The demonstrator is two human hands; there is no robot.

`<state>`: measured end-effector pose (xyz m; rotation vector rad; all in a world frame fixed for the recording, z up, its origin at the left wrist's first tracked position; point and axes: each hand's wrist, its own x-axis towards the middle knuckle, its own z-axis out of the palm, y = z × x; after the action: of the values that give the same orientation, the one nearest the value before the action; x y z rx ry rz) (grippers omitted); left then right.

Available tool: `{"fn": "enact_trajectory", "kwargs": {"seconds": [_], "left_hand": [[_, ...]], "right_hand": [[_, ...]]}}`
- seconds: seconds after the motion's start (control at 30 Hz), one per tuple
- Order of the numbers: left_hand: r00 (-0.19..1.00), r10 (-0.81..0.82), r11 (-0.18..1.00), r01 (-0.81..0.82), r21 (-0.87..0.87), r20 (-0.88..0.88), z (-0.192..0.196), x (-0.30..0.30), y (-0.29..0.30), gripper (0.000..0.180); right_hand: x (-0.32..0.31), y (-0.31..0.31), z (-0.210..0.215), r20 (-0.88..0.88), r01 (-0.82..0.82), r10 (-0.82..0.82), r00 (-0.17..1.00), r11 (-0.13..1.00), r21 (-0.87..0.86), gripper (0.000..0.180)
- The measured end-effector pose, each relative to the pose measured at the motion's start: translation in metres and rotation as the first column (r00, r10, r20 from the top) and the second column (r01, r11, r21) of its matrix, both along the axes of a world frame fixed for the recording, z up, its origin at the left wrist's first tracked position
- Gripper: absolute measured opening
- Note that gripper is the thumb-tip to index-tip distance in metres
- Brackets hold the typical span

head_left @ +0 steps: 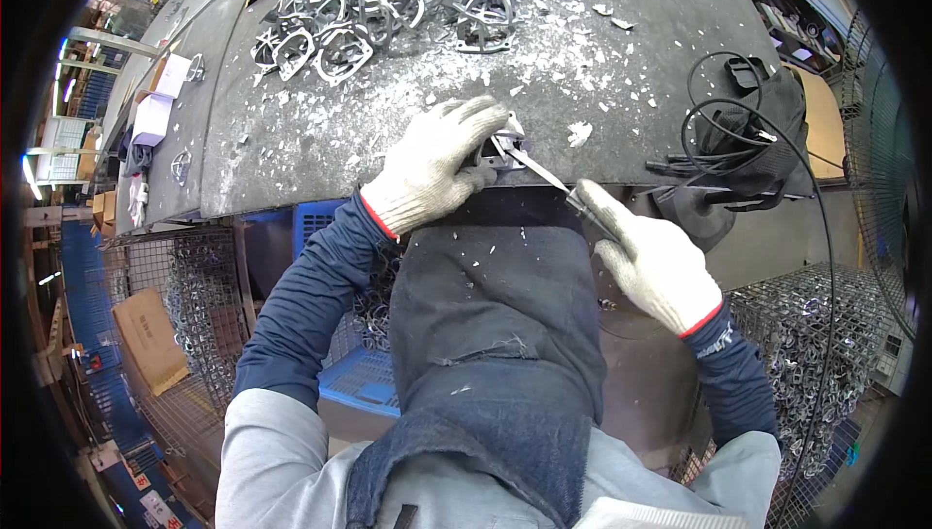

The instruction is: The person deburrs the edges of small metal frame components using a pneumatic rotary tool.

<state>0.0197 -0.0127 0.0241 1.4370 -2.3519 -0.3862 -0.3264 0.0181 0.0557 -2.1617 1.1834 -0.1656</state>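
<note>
My left hand (442,165), in a white knitted glove, is closed on a small grey metal casting (503,152) at the near edge of the worktable. Its fingers hide part of the casting. In my right hand (655,257), also gloved, is the handle of a slim, pale file (542,172). The file slants up and left, and its tip meets the casting. Several similar open-framed metal castings (345,51) lie heaped at the far side of the table.
Pale flakes and dust cover the dark worktable (388,141). To the right sit a black bag (767,121) and a looping black cable (825,238). Wire cages (806,335) of castings stand low on both sides. A blue crate (359,383) is beside my left leg.
</note>
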Motion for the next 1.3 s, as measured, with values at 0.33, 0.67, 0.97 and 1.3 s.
{"fn": "enact_trajectory", "kwargs": {"seconds": [0.33, 0.67, 0.97, 1.3], "left_hand": [[0.999, -0.013, 1.0, 0.012, -0.022, -0.05, -0.01, 0.006, -0.001, 0.084], [0.998, 0.007, 1.0, -0.008, -0.026, -0.06, -0.01, 0.006, 0.0, 0.086], [0.999, 0.009, 0.999, -0.011, -0.04, -0.043, -0.015, 0.007, 0.0, 0.087], [0.999, 0.002, 1.0, -0.002, -0.005, -0.04, -0.009, 0.004, 0.0, 0.088]], "right_hand": [[-0.005, 0.019, -0.004, 0.137, 0.115, -0.129, 0.982, 0.988, 0.104, 0.078], [0.003, -0.005, 0.016, 0.138, 0.121, -0.208, 0.968, 0.876, 0.467, 0.077], [-0.007, 0.003, 0.0, 0.221, 0.14, -0.295, 0.93, 0.838, 0.528, 0.081], [0.004, -0.003, -0.006, 0.172, 0.017, -0.063, 0.983, 0.967, 0.256, 0.078]]}}
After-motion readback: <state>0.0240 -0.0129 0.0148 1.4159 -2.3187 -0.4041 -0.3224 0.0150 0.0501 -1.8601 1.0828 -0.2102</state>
